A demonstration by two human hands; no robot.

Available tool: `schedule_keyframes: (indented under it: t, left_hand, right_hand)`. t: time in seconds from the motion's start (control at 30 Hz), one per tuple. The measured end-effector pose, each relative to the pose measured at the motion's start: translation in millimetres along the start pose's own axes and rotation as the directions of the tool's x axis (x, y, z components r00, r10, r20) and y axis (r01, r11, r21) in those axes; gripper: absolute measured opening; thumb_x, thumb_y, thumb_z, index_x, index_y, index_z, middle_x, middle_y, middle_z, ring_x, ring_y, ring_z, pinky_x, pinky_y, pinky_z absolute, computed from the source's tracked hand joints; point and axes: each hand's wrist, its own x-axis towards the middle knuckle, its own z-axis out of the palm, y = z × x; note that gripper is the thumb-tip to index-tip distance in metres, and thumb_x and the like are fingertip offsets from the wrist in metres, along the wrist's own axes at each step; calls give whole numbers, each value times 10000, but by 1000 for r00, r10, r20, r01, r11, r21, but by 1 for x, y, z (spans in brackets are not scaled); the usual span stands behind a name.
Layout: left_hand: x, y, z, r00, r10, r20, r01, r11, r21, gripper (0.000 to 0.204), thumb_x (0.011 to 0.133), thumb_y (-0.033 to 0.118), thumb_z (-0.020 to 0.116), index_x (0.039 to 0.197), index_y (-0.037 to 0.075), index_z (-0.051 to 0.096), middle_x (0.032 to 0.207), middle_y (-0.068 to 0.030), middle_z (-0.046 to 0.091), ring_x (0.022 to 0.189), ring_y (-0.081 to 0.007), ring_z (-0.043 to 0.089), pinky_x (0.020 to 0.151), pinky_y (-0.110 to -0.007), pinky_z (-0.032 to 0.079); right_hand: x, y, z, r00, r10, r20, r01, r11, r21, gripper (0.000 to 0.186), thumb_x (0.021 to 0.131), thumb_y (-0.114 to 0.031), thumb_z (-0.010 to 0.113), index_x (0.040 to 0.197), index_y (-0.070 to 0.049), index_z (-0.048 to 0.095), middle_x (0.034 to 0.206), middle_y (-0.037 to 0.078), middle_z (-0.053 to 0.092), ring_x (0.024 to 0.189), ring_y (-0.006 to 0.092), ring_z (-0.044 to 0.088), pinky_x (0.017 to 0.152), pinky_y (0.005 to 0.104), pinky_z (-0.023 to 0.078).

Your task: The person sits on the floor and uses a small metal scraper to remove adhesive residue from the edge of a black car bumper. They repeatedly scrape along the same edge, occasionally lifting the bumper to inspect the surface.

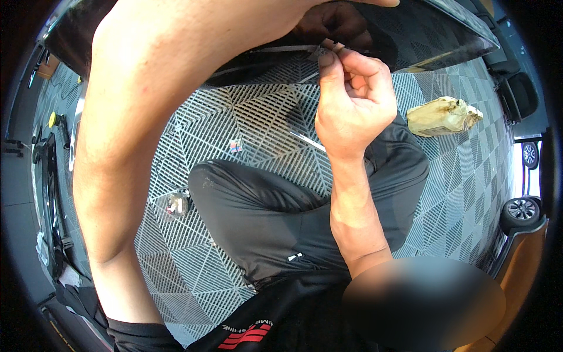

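A glossy black car body panel [410, 35] spans the top of the view, its lower edge just ahead of me. My right hand [358, 100] is raised to that edge, thumb and forefinger pinching a small thin, greyish see-through piece [321, 51] against the panel; its exact kind is too small to tell. My left arm reaches up and across the panel. Of my left hand [352, 2], only the lower edge and one stretched-out digit show; the rest lies beyond the frame. The panel mirrors a hand near my right fingertips.
My crossed legs [258, 205] rest on a grey grid-tile floor [193, 287]. A crumpled yellowish bag [443, 116] lies to the right. On the left are a small clear packet [175, 205], a little coloured wrapper [235, 145] and black trim parts [50, 205]. A thin white stick [308, 141] lies ahead.
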Motion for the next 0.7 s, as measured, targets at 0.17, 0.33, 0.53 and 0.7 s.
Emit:
schedule_keyframes:
  t: [0.17, 0.33, 0.53, 0.7]
  left_hand:
    - [0, -1, -1, 1000, 0, 1, 0, 1000, 6, 408, 915, 409, 712, 937, 2, 734, 844, -147, 727, 785, -305, 721, 750, -384, 570]
    - [-2, -2, 0, 1000, -4, 3, 4, 1000, 6, 413, 915, 416, 711, 933, 4, 735, 839, -147, 726, 780, -307, 721, 747, -386, 571]
    - [-1, -3, 0, 1000, -6, -4, 6, 1000, 7, 419, 915, 424, 710, 927, 5, 736, 832, -147, 726, 776, -310, 722, 743, -388, 572]
    - [2, -4, 0, 1000, -4, -10, 4, 1000, 16, 425, 914, 431, 709, 922, 7, 737, 827, -147, 726, 771, -312, 722, 741, -390, 572]
  right_hand:
    - [-1, -1, 5, 1000, 21, -18, -21, 1000, 3, 147, 906, 96, 721, 1000, 52, 616, 985, 134, 731, 905, 146, 720, 844, 252, 588]
    - [-2, -1, 7, 1000, 1, -19, -1, 1000, -5, 148, 906, 94, 722, 994, 49, 611, 987, 142, 735, 916, 157, 725, 848, 259, 590]
    - [-3, -6, 7, 999, 45, -2, -45, 998, -36, 149, 907, 100, 718, 994, 50, 608, 989, 145, 731, 892, 141, 714, 832, 248, 583]
    - [-1, -2, 20, 988, 19, -155, -11, 998, 54, 103, 820, 37, 791, 871, 20, 704, 770, 78, 684, 619, 126, 643, 587, 254, 509]
